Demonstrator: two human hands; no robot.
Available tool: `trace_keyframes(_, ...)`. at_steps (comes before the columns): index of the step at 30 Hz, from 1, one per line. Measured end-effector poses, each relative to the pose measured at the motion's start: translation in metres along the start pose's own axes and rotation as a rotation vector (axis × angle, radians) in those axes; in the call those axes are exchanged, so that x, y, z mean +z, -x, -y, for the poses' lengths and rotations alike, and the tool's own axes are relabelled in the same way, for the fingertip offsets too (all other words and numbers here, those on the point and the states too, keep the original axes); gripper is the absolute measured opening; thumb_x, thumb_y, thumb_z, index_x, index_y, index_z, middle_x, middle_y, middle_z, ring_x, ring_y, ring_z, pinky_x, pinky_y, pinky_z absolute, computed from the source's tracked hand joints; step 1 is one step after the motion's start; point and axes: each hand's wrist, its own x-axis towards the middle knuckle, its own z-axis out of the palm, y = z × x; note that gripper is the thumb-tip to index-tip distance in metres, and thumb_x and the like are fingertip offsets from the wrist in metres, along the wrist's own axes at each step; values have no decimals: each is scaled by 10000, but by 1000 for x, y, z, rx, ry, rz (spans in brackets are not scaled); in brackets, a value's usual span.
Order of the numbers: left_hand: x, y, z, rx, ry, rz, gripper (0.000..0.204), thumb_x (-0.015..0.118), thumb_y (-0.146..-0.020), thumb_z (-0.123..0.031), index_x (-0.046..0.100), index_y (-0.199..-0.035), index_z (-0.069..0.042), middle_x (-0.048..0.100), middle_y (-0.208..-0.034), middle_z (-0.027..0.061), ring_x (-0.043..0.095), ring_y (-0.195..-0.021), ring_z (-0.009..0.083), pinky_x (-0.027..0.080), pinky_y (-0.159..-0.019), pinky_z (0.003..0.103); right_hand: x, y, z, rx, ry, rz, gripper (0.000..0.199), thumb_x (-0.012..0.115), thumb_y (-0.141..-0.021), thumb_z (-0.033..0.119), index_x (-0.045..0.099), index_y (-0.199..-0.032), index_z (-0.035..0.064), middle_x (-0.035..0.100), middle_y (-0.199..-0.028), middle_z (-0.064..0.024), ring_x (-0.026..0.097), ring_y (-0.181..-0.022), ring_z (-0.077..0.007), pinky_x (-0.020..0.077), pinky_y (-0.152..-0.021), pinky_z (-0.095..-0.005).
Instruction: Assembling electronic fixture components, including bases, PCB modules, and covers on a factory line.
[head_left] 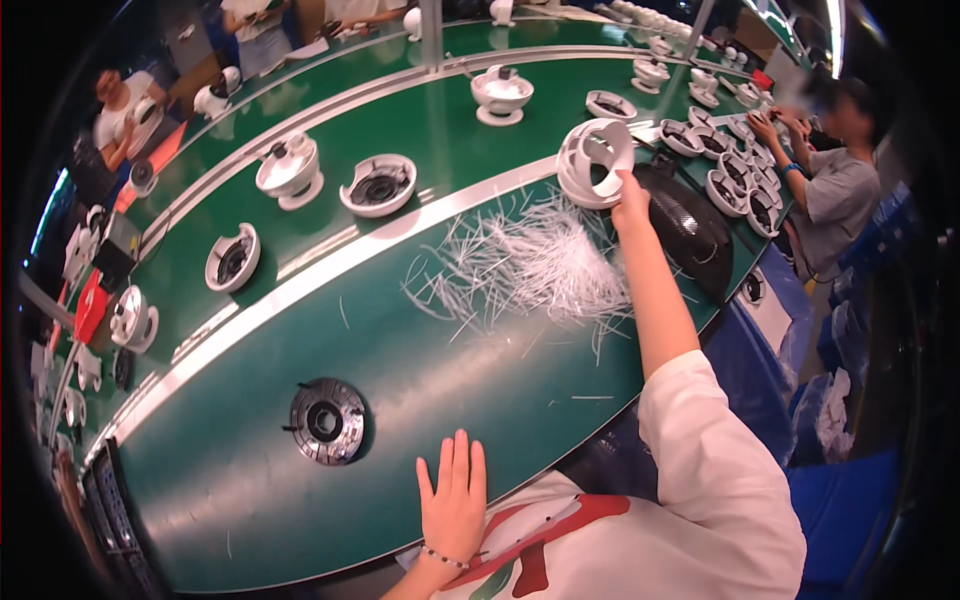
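Observation:
My right hand [630,205] is stretched far out to the right, its fingers closed on the edge of a white round plastic housing [592,170] with curved openings. It may be more than one piece nested together; I cannot tell. Just left of that hand a loose heap of thin white strips [545,262] lies on the green worktable [400,350]. Near the table's front edge my left hand [455,500] rests flat, fingers extended, holding nothing. To its left sits a round black part [328,421] with a glossy rim and a central hub.
A dark glossy curved object [692,230] is right of my right forearm. Beyond a raised rail, the green conveyor [420,125] bears several white bowl-shaped units [503,95]. More white rings with black insides [735,172] crowd the far right, beside another person [845,190]. Blue bins stand below.

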Motion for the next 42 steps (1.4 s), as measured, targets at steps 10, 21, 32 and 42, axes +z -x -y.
trace_keyframes(10,6,2,-1,-64,-79,88,524,436,-712,-7,387,-1233,11,308,-1349,180,286,-1253,324,177,-1011,520,-66,109,103,-369,37,406,344,559,-785,28,488,-1117,-24,525,-998,-80,521,-858,-151,409,-785,-244)
trace_keyframes(21,14,0,-36,-18,-132,-14,835,385,-507,134,255,-1322,10,242,-1385,164,227,-1278,332,163,-1030,465,-526,188,56,461,1475,559,174,613,-624,96,654,-784,41,632,-674,-79,578,-620,-137,467,-601,-284)
trace_keyframes(32,-3,-21,-34,-44,-202,155,763,562,-556,36,313,-1275,-16,241,-1363,180,284,-1234,357,258,-974,518,-626,171,-133,449,1624,846,656,613,-713,272,367,-1258,4,373,-1293,-155,334,-1198,-301,257,-1001,-387)
trace_keyframes(42,38,29,-24,-28,-156,-174,598,501,-718,-61,313,-1284,-18,254,-1378,150,288,-1261,247,271,-989,459,-582,131,-127,497,1591,511,705,692,-640,213,383,-1231,-17,423,-1233,-153,398,-1133,-287,304,-969,-380)
